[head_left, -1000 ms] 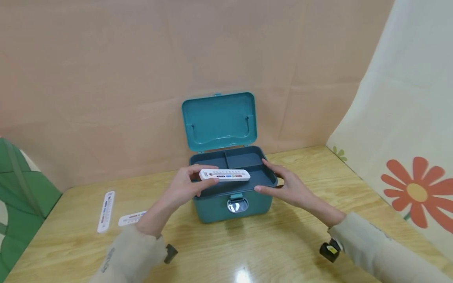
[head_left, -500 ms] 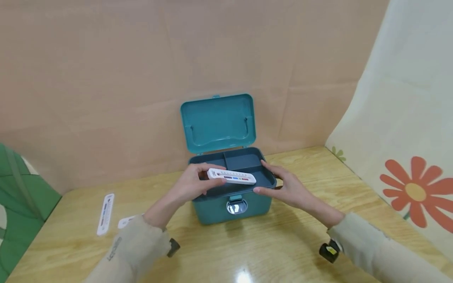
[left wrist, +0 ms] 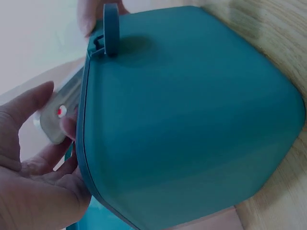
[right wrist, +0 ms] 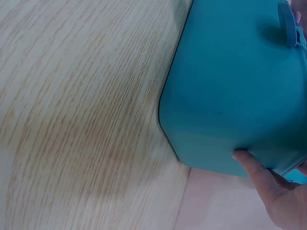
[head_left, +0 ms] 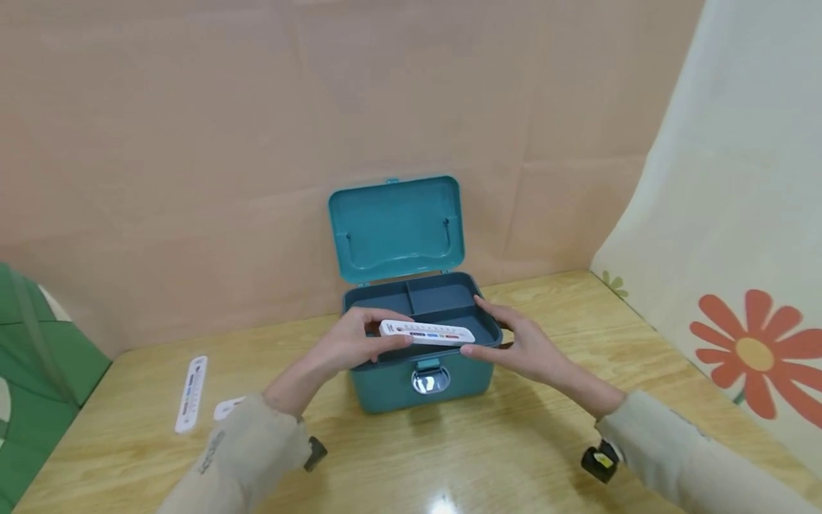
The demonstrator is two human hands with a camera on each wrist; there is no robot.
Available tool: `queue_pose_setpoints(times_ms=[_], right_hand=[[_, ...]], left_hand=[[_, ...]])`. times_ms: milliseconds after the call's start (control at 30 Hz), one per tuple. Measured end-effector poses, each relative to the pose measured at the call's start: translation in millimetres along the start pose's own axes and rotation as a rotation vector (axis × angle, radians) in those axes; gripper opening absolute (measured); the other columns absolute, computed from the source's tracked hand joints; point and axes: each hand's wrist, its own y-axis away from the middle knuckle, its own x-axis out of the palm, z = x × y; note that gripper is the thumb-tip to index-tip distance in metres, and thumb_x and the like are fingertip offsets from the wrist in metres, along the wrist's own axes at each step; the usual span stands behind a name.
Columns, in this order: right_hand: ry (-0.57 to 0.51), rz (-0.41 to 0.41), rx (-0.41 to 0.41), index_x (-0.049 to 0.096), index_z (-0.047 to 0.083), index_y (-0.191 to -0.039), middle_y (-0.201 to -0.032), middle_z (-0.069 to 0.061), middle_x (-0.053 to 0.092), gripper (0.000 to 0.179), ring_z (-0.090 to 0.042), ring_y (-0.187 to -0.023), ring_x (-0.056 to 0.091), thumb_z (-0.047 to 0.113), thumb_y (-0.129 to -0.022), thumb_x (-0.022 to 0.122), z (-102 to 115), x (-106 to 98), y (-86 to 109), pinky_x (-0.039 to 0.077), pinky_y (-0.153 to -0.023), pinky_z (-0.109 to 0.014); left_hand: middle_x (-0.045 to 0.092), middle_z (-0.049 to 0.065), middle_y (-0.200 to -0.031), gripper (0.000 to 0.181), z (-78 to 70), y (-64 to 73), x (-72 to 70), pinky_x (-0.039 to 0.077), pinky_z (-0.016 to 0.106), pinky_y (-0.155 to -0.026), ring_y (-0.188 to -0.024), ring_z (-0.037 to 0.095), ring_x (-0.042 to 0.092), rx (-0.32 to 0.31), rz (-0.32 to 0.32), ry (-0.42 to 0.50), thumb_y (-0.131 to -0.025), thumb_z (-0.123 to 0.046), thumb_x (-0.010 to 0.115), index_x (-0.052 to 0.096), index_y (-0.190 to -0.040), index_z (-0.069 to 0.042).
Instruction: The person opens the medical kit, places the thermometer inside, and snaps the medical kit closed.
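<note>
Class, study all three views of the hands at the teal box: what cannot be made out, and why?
Head: most of the tabletop thermometer beside the left sleeve, hidden by that sleeve.
Head: fine scale markings on the held thermometer, too small to read.
Left wrist: the held thermometer's far end, hidden behind the box.
Right wrist: part of the right hand, cut off by the picture's right edge.

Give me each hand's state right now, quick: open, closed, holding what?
Left hand: closed, holding a white thermometer over the open teal box.
Right hand: closed, gripping the box's right end at the rim.
</note>
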Motion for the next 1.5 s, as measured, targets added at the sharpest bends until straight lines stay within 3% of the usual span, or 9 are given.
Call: queue_pose_setpoints(times_ms=[233,367,633,833,1100,1367,1500], right_hand=[[0.017,-0.011,-0.016,0.032,0.011,-0.15,-0.15,-0.022,0.035,0.087,-0.042,-0.128,0.044,0.038,-0.08,0.077,-4.2,0.9,-0.5,0.058,-0.08,-0.036],[0.021,-0.005,-0.014,0.032,0.01,-0.15,-0.15,-0.023,0.033,0.088,-0.043,-0.129,0.043,0.039,-0.08,0.077,-6.0,1.1,2.7,0.058,-0.08,-0.036],[0.001,0.001,0.003,0.031,0.011,-0.15,-0.151,-0.023,0.031,0.088,-0.044,-0.129,0.042,0.037,-0.08,0.077,-7.7,3.1,8.0,0.058,-0.081,-0.036],[-0.004,0.0,-0.002,0.03,0.012,-0.151,-0.151,-0.022,0.031,0.088,-0.043,-0.13,0.042,0.037,-0.08,0.077,-3.9,1.2,2.3,0.058,-0.08,-0.037],[-0.004,-0.002,-0.01,0.03,0.013,-0.151,-0.152,-0.022,0.03,0.087,-0.042,-0.131,0.041,0.037,-0.081,0.076,-1.0,0.9,-0.2,0.058,-0.081,-0.037],[0.007,-0.005,-0.011,0.028,0.013,-0.151,-0.153,-0.023,0.028,0.087,-0.044,-0.13,0.041,0.037,-0.082,0.075,0.9,-2.3,-0.9,0.057,-0.082,-0.039],[0.012,-0.005,0.006,0.029,0.014,-0.151,-0.153,-0.021,0.029,0.089,-0.042,-0.131,0.041,0.04,-0.08,0.076,-0.4,-1.7,-0.8,0.057,-0.082,-0.038]], left_hand=[[0.067,0.006,-0.104,0.031,4.0,-5.8,-2.9,0.047,0.026,-0.069,-0.084,0.015,0.055,0.117,0.058,-0.189,-0.089,-0.02,0.068,0.068,-0.117,-0.008],[0.066,0.006,-0.11,0.029,4.2,-4.4,0.6,0.046,0.026,-0.078,-0.094,0.015,0.055,0.15,0.081,-0.298,-0.09,-0.019,0.067,0.068,-0.117,-0.009],[0.061,0.008,-0.101,0.027,7.9,-1.7,8.0,0.041,0.019,-0.064,-0.081,0.012,0.049,0.237,0.057,-0.364,-0.087,-0.013,0.07,0.07,-0.112,-0.004],[0.061,0.008,-0.101,0.03,0.2,-1.4,1.4,0.041,0.02,-0.062,-0.076,0.014,0.05,0.192,0.05,-0.358,-0.086,-0.016,0.071,0.07,-0.115,-0.005],[0.069,0.004,-0.097,0.025,-2.2,-4.3,-0.4,0.046,0.022,-0.068,-0.079,0.012,0.056,0.059,-0.012,-0.315,-0.081,-0.018,0.077,0.073,-0.103,-0.006],[0.07,0.003,-0.092,0.023,-6.7,-8.3,-5.6,0.046,0.022,-0.063,-0.077,0.013,0.057,0.043,0.023,-0.268,-0.078,-0.015,0.079,0.075,-0.099,-0.007],[0.071,0.001,-0.091,0.022,-8.1,-8.0,-6.0,0.048,0.022,-0.064,-0.079,0.011,0.06,-0.006,0.037,-0.262,-0.078,-0.016,0.079,0.076,-0.098,-0.009]])
